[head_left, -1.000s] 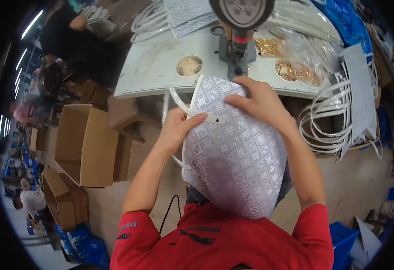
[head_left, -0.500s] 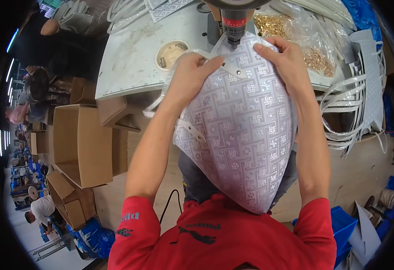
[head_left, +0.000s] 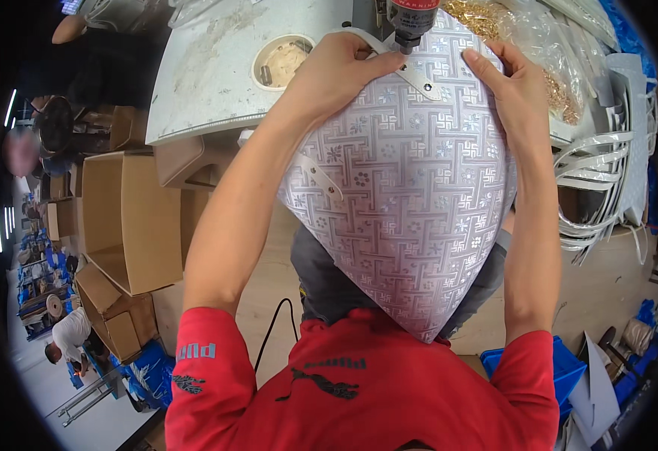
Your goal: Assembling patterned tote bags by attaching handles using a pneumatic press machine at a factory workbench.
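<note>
A silver patterned bag (head_left: pixel 408 210) lies across the front edge of the grey table (head_left: pixel 208 83) and hangs down over the person's lap, its narrow lower end reaching the red shirt (head_left: pixel 359 383). The surface is embossed with an interlocking geometric motif.

The left hand (head_left: pixel 336 71) rests on the bag's upper left corner – fingers pressed together and curled down onto the material, the thumb lying against a pale strap tab (head_left: pixel 411 71) that runs diagonally across the top of the bag. The tab shows small rivet points. A second pale tab (head_left: pixel 321 177) lies on the bag's left flank, just beside the left forearm.

The right hand (head_left: pixel 513 83) holds the upper right edge of the bag, fingers close together and flat on top; whether the thumb is tucked beneath cannot be told.

Directly above the strap tab, between the two hands, the dark head of a press tool (head_left: pixel 411 19) points down at the tab – contact cannot be confirmed.

On the table: a round recess with small parts (head_left: pixel 284 60) to the left of the left hand, and clear bags of brass-coloured fittings (head_left: pixel 539 45) behind the right hand. White strap handles (head_left: pixel 599 180) are heaped at the right. Open cardboard boxes (head_left: pixel 130 218) stand on the floor at the left.
</note>
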Demonstrator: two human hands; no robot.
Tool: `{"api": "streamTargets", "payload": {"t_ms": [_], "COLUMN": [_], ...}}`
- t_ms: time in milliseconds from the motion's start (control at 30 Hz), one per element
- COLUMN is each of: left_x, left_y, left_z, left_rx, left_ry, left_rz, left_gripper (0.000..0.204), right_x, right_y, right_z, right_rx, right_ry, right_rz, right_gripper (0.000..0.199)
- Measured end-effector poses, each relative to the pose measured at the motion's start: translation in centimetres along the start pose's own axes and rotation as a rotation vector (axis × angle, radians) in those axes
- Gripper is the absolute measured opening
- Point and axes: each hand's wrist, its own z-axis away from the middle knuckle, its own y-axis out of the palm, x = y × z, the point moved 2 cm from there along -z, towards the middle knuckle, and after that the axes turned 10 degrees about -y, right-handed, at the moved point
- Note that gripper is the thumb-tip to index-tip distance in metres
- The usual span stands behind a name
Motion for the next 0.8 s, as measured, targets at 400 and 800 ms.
{"api": "streamTargets", "payload": {"t_ms": [400,800], "left_x": [1.7,1.9], "left_y": [0.1,0.0], "left_z": [-0.6,-0.7], "left_rx": [-0.112,-0.15], "left_ry": [-0.043,-0.001], "left_rz": [0.277,0.211], "left_gripper": [0.033,0.036], "right_x": [-2.0,-2.7], "right_y": [0.4,0.7], "right_z": [0.3,0.0], "right_rx": [-0.081,-0.119], "right_ry": [-0.137,-0.159], "right_rz": [0.299,0.281], "right_gripper": [0.031,0.031]}}
